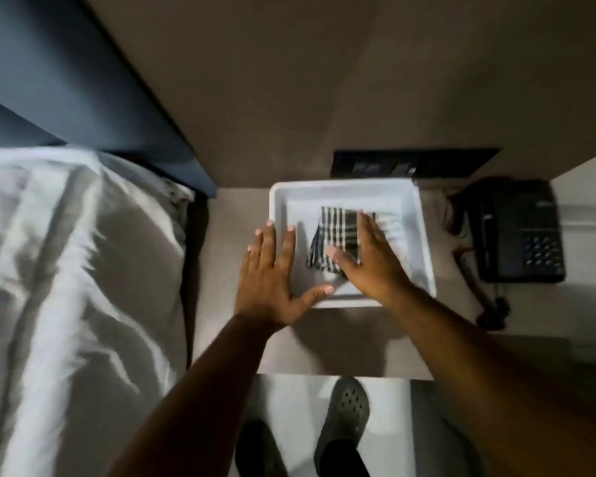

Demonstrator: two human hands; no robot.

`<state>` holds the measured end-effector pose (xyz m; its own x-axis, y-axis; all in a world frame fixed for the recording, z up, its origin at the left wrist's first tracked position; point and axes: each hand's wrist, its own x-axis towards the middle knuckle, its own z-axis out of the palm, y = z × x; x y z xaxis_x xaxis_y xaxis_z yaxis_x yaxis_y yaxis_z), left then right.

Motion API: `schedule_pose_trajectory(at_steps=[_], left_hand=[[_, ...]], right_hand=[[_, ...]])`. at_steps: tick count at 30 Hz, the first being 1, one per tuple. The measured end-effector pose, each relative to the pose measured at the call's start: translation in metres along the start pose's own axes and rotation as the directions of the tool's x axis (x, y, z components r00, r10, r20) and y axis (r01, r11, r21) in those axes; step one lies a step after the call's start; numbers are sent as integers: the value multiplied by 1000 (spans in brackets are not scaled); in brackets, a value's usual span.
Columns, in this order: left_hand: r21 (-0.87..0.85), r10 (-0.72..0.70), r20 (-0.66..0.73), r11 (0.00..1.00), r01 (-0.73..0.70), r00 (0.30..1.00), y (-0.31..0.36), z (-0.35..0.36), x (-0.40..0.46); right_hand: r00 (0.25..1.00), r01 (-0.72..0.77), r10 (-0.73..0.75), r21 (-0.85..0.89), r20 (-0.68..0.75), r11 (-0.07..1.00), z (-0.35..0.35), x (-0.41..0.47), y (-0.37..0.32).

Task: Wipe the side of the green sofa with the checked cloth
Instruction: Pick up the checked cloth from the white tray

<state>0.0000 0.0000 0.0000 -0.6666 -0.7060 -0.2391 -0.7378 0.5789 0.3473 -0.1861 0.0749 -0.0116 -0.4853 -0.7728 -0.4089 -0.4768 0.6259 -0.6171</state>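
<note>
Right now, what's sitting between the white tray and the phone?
Head view: only bare tabletop separates the white tray from the phone; the phone's dark cord trails along that gap.

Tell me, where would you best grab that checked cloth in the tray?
Probably pinch the checked cloth at its near left edge, coming from above. It lies folded flat in the white tray, whose walls block a sideways approach, and the right hand covers its right part.

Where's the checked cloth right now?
The checked cloth lies inside the white tray on the bedside surface, centre-right of the head view, partly under the right hand, left of the black telephone.
</note>
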Motion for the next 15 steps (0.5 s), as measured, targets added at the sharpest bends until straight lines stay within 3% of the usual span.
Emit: schedule_pose_trajectory(at_steps=[1,8,15], left_hand=[[15,14,35,1000,-14,999,-3,17,5],[167,51,-100,985,-34,994,-14,76,17],[234,102,-162,970,-62,981,-18,84,21]], right_hand=[[1000,29,-29,-52,4,998,11,11,12],[973,231,-211,-463,95,856,48,51,62],[955,284,-285,-509,79,812,52,55,68]])
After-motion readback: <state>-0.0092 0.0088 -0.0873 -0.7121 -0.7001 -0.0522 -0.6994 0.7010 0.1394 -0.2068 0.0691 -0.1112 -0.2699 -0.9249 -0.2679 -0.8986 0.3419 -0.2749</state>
